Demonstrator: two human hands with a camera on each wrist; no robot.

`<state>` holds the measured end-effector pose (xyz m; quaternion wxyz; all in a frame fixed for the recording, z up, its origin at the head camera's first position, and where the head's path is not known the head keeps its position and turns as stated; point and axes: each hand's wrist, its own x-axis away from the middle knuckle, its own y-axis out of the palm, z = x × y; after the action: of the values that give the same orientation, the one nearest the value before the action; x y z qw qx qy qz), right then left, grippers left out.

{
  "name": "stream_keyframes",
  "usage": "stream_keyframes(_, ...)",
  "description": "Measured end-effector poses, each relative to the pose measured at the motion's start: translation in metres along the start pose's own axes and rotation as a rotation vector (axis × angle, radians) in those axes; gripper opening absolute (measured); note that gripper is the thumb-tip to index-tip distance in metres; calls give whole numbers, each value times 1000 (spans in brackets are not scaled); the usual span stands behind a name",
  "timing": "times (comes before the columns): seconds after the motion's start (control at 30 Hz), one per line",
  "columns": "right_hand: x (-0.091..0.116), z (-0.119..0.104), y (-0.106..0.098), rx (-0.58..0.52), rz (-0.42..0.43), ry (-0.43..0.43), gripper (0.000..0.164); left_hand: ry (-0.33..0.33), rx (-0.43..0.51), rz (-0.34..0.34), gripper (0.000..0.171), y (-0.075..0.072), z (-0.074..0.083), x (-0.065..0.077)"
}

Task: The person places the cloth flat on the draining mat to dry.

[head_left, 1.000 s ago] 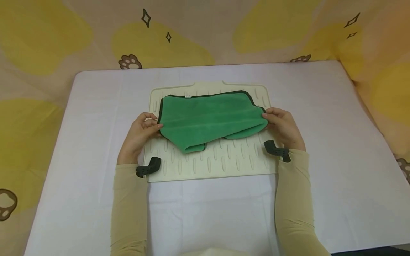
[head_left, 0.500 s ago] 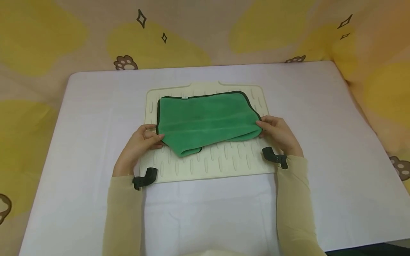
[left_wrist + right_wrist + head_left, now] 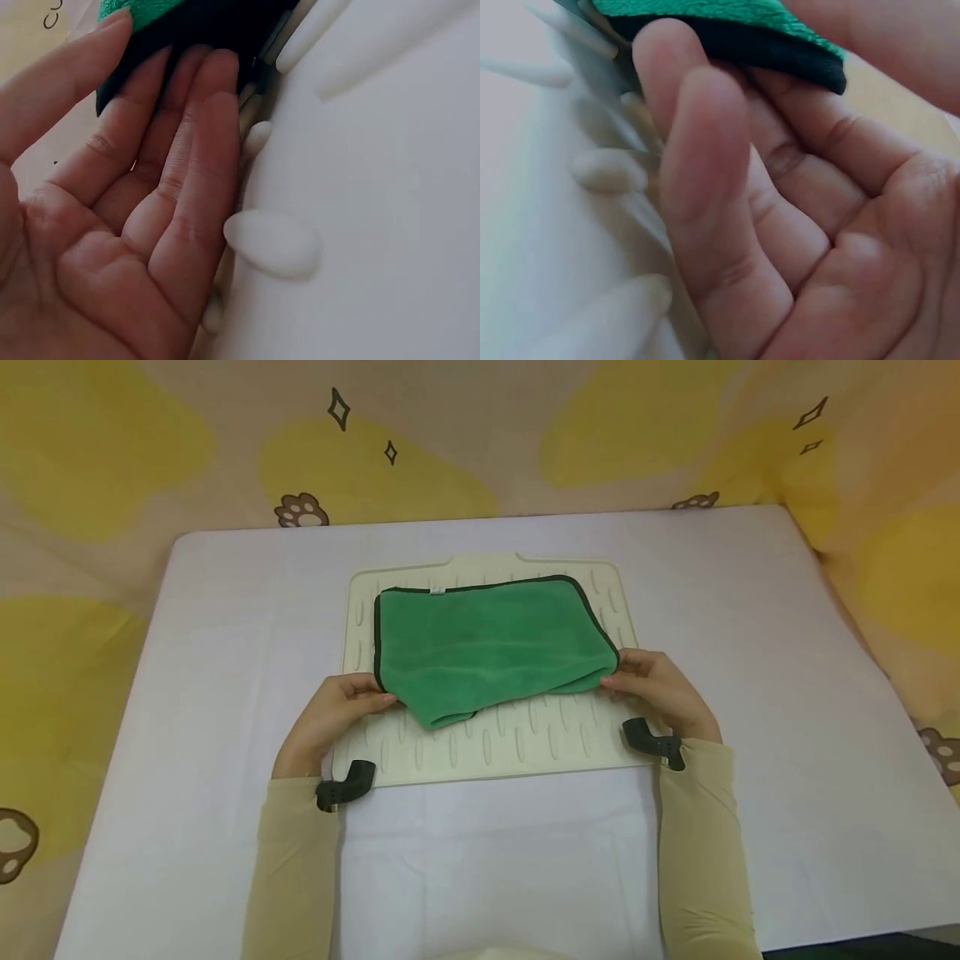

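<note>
A green towel [image 3: 487, 635] with dark edging and a small white tag lies over a cream ridged mat [image 3: 450, 760]. Its near edge is uneven, with folded-under parts at the front left and right. My left hand [image 3: 333, 718] pinches the towel's near left edge; in the left wrist view the thumb lies on top of the green pile [image 3: 142, 11] with the fingers underneath. On the other side, my right hand [image 3: 660, 689] pinches the near right corner, and the right wrist view has its fingers under the dark border [image 3: 780, 56]. The towel hides the middle of the mat.
Raised oval ridges cover the mat, and its far edge has a wide raised tab. Under it is a table with a white cover [image 3: 495, 860]. A yellow patterned cloth [image 3: 450, 460] stands behind and at both sides. Black wrist mounts [image 3: 347, 785] project inward from the sleeves.
Both hands have moved toward the body along the towel's side edges, still pinching it. The towel's near right part has come down toward the front, and its right fold shows less.
</note>
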<state>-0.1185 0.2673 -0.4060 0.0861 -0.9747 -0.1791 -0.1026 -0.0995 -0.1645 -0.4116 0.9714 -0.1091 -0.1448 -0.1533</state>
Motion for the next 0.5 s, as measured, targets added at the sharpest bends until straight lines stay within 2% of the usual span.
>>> stream_keyframes(0.1, -1, 1, 0, -34, 4, -15, 11, 31, 12, 10, 26, -1, -2, -1)
stream_keyframes(0.27, -2, 3, -1, -92, -5, -22, 9, 74, 105, 0, 16, -3, -5, -1)
stream_keyframes(0.4, -3, 3, -1, -113, -22, -32, 8, 88, 160, 2, 6, -5, -6, -1)
stream_keyframes(0.5, -3, 4, -2, -134, -35, -38, 7, 90, 189, 6, 5, -5, -8, -1)
